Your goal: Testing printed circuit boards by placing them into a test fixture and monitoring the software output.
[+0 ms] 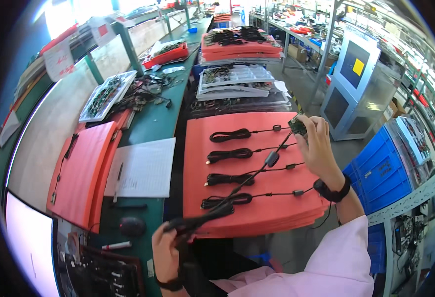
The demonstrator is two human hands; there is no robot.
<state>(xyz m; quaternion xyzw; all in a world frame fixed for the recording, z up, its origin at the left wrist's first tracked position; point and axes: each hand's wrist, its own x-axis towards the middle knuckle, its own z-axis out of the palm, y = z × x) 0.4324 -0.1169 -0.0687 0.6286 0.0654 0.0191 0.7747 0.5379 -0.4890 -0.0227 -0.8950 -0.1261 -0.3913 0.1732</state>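
My left hand (165,252), at the near edge of the foam, is closed round the bundled end of a black cable (197,221). That cable runs up and to the right, through a dark cylindrical bead (272,158), to a small green circuit board (297,125). My right hand (317,143) pinches the board between thumb and fingers above the far right of the red foam sheets (196,148). Beneath the stretched cable, several coiled black cables (229,154) lie in rows on the foam, their thin ends pointing right. The held bundle is partly blurred.
On the green bench at left are a written sheet (148,166) with a pen, red foam pieces (76,178), a mouse (132,226) and a marker (116,245). White trays (237,75) stand beyond the foam. A blue crate (383,161) and grey cabinet (352,86) are at right.
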